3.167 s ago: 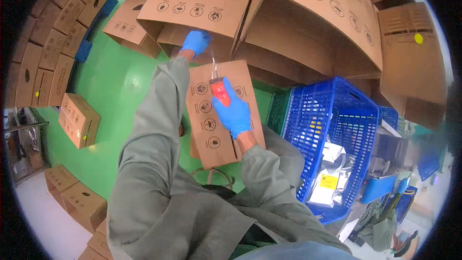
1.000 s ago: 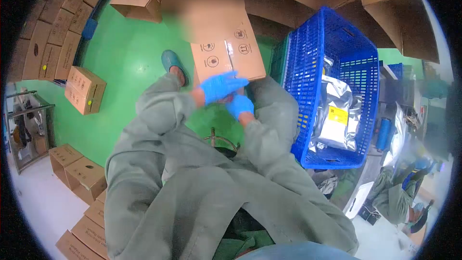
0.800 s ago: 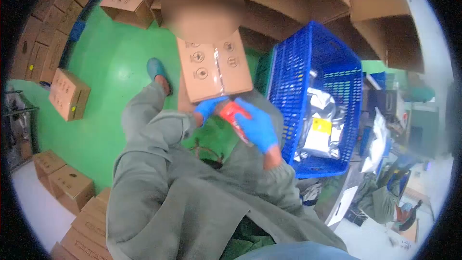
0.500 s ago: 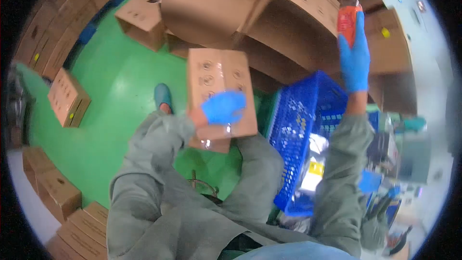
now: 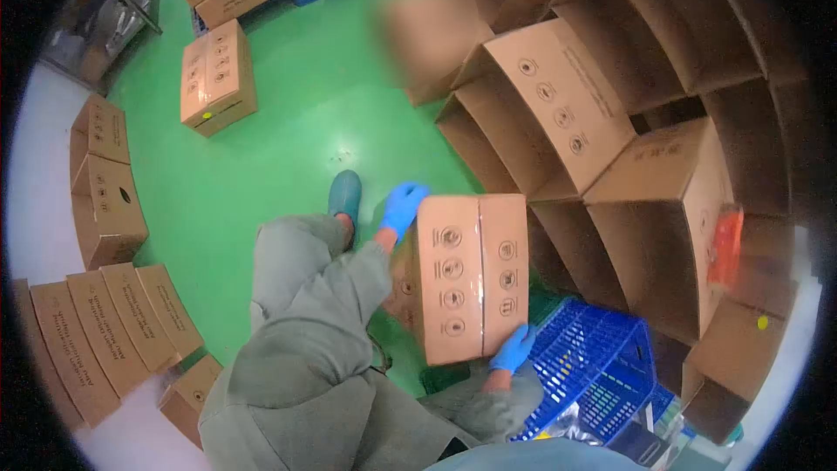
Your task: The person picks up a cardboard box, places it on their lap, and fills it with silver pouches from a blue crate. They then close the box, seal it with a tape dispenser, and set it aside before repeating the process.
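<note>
A taped brown cardboard carton (image 5: 475, 275) with printed handling symbols stands in front of me, over my lap. My left hand (image 5: 403, 209) is at its upper left edge, the fingers curled against the side. At the lower right corner my right hand (image 5: 514, 349) presses on the carton, partly bent around it. Both hands wear blue gloves. An orange packet (image 5: 725, 247), slightly blurred, rests on an open carton (image 5: 658, 174) at the right.
A blue plastic crate (image 5: 580, 353) with wrapped items inside sits right of my knee. Open cartons (image 5: 558, 105) are stacked to the right. A closed carton (image 5: 218, 74) is on the green floor (image 5: 296, 105), and more cartons (image 5: 105, 340) line the left.
My right hand has let go of the orange packet, now on the open carton, and come down to the taped carton. My left hand has moved from its top to its edge. The view has turned.
</note>
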Motion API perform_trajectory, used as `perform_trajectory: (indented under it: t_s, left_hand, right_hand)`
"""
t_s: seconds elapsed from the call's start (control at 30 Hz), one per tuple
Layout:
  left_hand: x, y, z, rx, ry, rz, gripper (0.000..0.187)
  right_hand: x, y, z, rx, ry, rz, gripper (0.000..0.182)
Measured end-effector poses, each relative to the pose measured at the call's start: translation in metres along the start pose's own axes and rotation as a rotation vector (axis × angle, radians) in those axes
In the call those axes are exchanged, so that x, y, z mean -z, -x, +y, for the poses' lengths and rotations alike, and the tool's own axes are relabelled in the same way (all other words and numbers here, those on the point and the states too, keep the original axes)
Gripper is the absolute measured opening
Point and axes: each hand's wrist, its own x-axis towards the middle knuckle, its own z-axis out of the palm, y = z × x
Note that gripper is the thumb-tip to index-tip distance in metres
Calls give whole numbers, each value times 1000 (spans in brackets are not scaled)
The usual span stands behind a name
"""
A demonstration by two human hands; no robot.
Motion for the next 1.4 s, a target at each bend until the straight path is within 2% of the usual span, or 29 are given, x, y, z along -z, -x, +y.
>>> perform_trajectory:
  t_s: [0.03, 0.07, 0.13, 0.27, 0.33, 0.43, 0.47, 0.5, 0.53, 0.57, 0.6, 0.63, 0.67, 0.73, 0.77, 0.8, 0.83, 0.9, 0.97, 1.0, 1.03, 1.07, 1.1, 1.17, 1.23, 1.27, 1.3, 1.37, 1.4]
  left_hand:
    - [7, 5, -36, -57, 120, 18, 29]
    - [8, 17, -22, -45, 113, 31, 29]
    - [19, 37, 35, 500, 1023, 221, 25]
    - [21, 20, -45, 726, 906, 65, 27]
    - [35, 8, -57, 591, 1002, 119, 25]
    - [110, -8, 18, 372, 994, 107, 21]
    - [136, -29, 39, 410, 1128, 193, 19]
    - [171, -39, 60, 198, 1030, 127, 23]
    - [218, -85, 21, 14, 877, 185, 51]
    - [241, -83, 91, 17, 900, 223, 59]
    - [263, -87, 145, -58, 870, 286, 66]
    - [277, -90, 191, -202, 839, 353, 59]
    - [290, -101, 211, -358, 719, 465, 55]
    - [285, -93, 250, -506, 580, 554, 52]
    - [261, -75, 281, -671, 234, 580, 51]
    - [236, -68, 302, -829, -116, 589, 50]
    - [209, -73, 310, -749, 30, 505, 48]
    - [145, -82, 314, -629, 147, 278, 45]
    - [71, -97, 288, -489, 111, -38, 44]
    - [31, -105, 273, -384, 99, -218, 45]
    - [-4, -96, 270, -171, 77, -322, 52]
    - [-34, -95, 268, 199, 157, -490, 63]
    - [-62, -96, 265, 185, 152, -554, 63]
    - [-117, -101, 241, 415, 429, -427, 67]
    - [-181, -165, 151, -361, 447, -564, 66]
    - [-209, -195, 135, -393, 599, -447, 60]
    - [-196, -181, 165, 34, 961, -505, 51]
    - [-184, -186, 194, 107, 1039, -290, 33]
    - [-167, -172, 222, -67, 1037, -238, 31]
  right_hand:
    - [-5, 3, 11, -16, -26, 9, 53]
    - [-4, -4, 14, -24, -18, -6, 53]
    - [-8, -15, 11, -236, -405, -103, 53]
    - [-17, -16, -16, -356, -400, -129, 51]
    - [-38, -3, -50, -364, -523, -311, 48]
    - [-100, 17, -92, -248, -407, -375, 45]
    - [-131, 27, -109, -250, -452, -470, 43]
    - [-166, 38, -128, -254, -502, -561, 41]
    - [-209, 69, -175, -251, -572, -569, 40]
    - [-250, 71, -176, -252, -551, -558, 38]
    - [-304, 36, -119, 195, -197, -640, 39]
    - [-343, 57, -166, 129, -256, -814, 41]
    - [-370, 104, -220, -182, -435, -695, 43]
    - [-419, 119, -246, -432, -591, -1300, 47]
    - [-411, 147, -286, -496, -446, -1370, 49]
    - [-413, 163, -286, -388, -345, -1452, 46]
    - [-404, 168, -280, -386, -367, -1431, 46]
    - [-368, 171, -258, 379, -18, -1498, 44]
    - [-329, 161, -166, 679, -67, -1148, 38]
    - [-273, 162, -204, -6, 101, -1325, 37]
    - [-239, 152, -182, -189, 55, -1251, 38]
    - [-205, 145, -154, -367, -5, -1167, 38]
    - [-164, 140, -139, -406, -39, -1061, 38]
    - [-84, 130, -126, -419, -89, -860, 39]
    - [-3, 136, -144, -331, -158, -647, 41]
    - [34, 141, -153, -265, -220, -529, 42]
    - [68, 146, -156, -230, -249, -384, 42]
    - [127, 159, -144, -120, -334, -82, 41]
    - [152, 166, -138, -59, -323, 72, 38]
